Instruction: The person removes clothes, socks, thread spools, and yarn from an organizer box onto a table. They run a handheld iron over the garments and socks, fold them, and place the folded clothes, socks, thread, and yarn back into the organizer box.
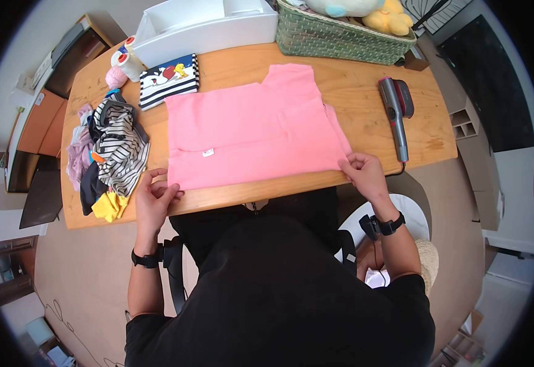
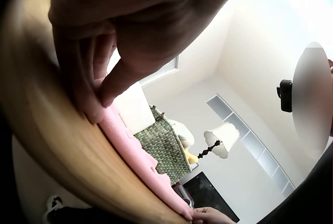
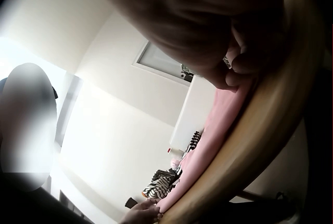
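Note:
A pink garment [image 1: 242, 134] lies flat on the wooden table, partly folded, a small white label showing near its left front. My left hand [image 1: 154, 202] pinches its near left corner between thumb and fingers. At the near right corner my right hand [image 1: 366, 176] pinches the cloth the same way. In the left wrist view the left hand [image 2: 125, 31] grips the edge of the pink cloth [image 2: 125, 141] along the table edge. The right wrist view has the right hand [image 3: 208, 31] holding the pink cloth [image 3: 208, 146] at its other end.
Crumpled clothes [image 1: 117, 147] are piled at the left. Behind the garment lie a folded striped item [image 1: 169, 79], thread spools [image 1: 130, 66], a white box [image 1: 205, 33] and a green basket [image 1: 340, 40] with plush toys. A grey handheld appliance [image 1: 394, 116] with a cord rests at the right.

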### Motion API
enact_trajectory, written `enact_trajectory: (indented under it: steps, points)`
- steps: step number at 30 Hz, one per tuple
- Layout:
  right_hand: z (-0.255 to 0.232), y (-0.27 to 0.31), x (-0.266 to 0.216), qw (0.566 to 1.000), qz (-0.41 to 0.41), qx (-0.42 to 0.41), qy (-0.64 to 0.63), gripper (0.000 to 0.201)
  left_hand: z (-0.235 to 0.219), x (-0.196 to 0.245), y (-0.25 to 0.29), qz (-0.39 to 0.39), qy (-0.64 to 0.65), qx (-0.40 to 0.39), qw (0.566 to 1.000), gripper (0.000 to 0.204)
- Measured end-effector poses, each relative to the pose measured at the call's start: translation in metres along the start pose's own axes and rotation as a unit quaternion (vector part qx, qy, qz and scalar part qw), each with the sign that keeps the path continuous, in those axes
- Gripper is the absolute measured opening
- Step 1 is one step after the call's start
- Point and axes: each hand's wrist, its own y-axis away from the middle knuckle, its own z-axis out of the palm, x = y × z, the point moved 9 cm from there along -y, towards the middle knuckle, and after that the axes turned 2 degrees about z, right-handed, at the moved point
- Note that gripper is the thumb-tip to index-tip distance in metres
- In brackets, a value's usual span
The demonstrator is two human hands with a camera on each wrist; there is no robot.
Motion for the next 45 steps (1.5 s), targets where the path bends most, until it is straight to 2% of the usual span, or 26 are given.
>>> enact_trajectory:
  steps: [2,6,8,9,12,14,16,18,19,20,21,22,23,25,27,29,30,31,32,34,35,37,39,41,43,45]
  points:
    - [0.0,0.001,-0.007,0.995,-0.061,0.003,0.079,0.025,0.0,0.0,0.0,-0.002,-0.014,-0.009,1.0,0.044]
    - [0.001,0.012,-0.023,0.982,-0.048,0.02,0.181,0.028,-0.002,-0.002,0.003,0.003,-0.078,-0.011,0.997,0.047]
    - [-0.007,0.02,-0.042,0.959,-0.097,0.098,0.247,0.031,-0.003,-0.002,0.002,0.036,-0.097,0.001,0.995,0.046]
    - [-0.005,0.023,-0.049,0.959,-0.098,0.098,0.247,0.031,-0.003,0.003,0.002,0.069,-0.114,0.009,0.991,0.046]
    - [-0.001,0.032,-0.073,0.95,-0.15,0.147,0.229,0.031,0.0,0.015,0.004,0.093,-0.18,0.017,0.979,0.049]
    - [0.007,0.028,-0.093,0.923,-0.225,0.151,0.273,0.028,0.003,0.027,0.005,0.091,-0.218,0.021,0.972,0.051]
    - [0.015,0.02,-0.102,0.914,-0.245,0.139,0.292,0.03,0.006,0.033,0.004,0.09,-0.255,0.027,0.962,0.052]
    - [0.026,0.012,-0.112,0.904,-0.264,0.127,0.312,0.034,0.011,0.065,0.013,0.225,-0.388,0.104,0.888,0.059]
    - [0.042,0.018,-0.128,0.858,-0.357,0.119,0.348,0.038,0.014,0.071,0.013,0.227,-0.387,0.103,0.888,0.059]
    - [0.057,0.028,-0.137,0.803,-0.446,0.11,0.38,0.042,0.034,0.1,0.026,0.339,-0.426,0.084,0.835,0.058]
    - [0.059,0.028,-0.135,0.802,-0.447,0.111,0.38,0.042,0.051,0.117,0.041,0.444,-0.458,0.063,0.768,0.058]
    - [0.073,0.028,-0.128,0.782,-0.458,0.067,0.416,0.045,0.056,0.097,0.037,0.424,-0.468,-0.004,0.775,0.051]
    - [0.087,0.027,-0.121,0.759,-0.468,0.021,0.451,0.049,0.054,0.092,0.036,0.424,-0.468,-0.001,0.775,0.051]
    - [0.086,0.02,-0.115,0.757,-0.469,0.01,0.454,0.044,0.057,0.083,0.034,0.423,-0.461,-0.03,0.78,0.037]
    - [0.083,0.013,-0.117,0.756,-0.467,-0.002,0.458,0.04,0.053,0.098,0.031,0.427,-0.459,-0.027,0.779,0.035]
    - [0.058,-0.004,-0.14,0.806,-0.463,0.067,0.362,0.03,0.051,0.109,0.016,0.432,-0.458,-0.026,0.777,0.033]
    - [0.057,-0.014,-0.156,0.806,-0.464,0.068,0.363,0.03,0.049,0.115,0.001,0.445,-0.468,-0.013,0.763,0.028]
    - [0.051,-0.038,-0.171,0.845,-0.386,0.088,0.359,0.029,0.048,0.122,-0.016,0.459,-0.478,-0.001,0.749,0.024]
    - [0.042,-0.065,-0.18,0.878,-0.305,0.107,0.353,0.029,0.05,0.124,-0.041,0.434,-0.497,-0.015,0.751,0.022]
    - [0.038,-0.123,-0.192,0.898,-0.246,0.099,0.351,0.044,0.056,0.13,-0.09,0.411,-0.518,-0.026,0.75,0.02]
    - [0.039,-0.144,-0.198,0.898,-0.249,0.1,0.35,0.044,0.061,0.131,-0.112,0.41,-0.514,-0.045,0.752,0.02]
    - [0.047,-0.194,-0.189,0.902,-0.154,0.06,0.4,0.058,0.065,0.139,-0.14,0.408,-0.513,-0.057,0.753,0.02]
    - [0.055,-0.215,-0.184,0.895,-0.178,0.067,0.403,0.058,0.088,0.148,-0.141,0.488,-0.512,-0.083,0.702,0.019]
    - [0.055,-0.232,-0.181,0.887,-0.195,0.076,0.412,0.058,0.099,0.144,-0.154,0.472,-0.522,-0.105,0.703,0.017]
    - [0.063,-0.244,-0.169,0.908,-0.179,0.01,0.379,0.049,0.109,0.13,-0.166,0.413,-0.562,-0.148,0.701,0.042]
    - [0.06,-0.247,-0.162,0.917,-0.173,0.01,0.358,0.044,0.116,0.133,-0.167,0.413,-0.562,-0.162,0.698,0.042]
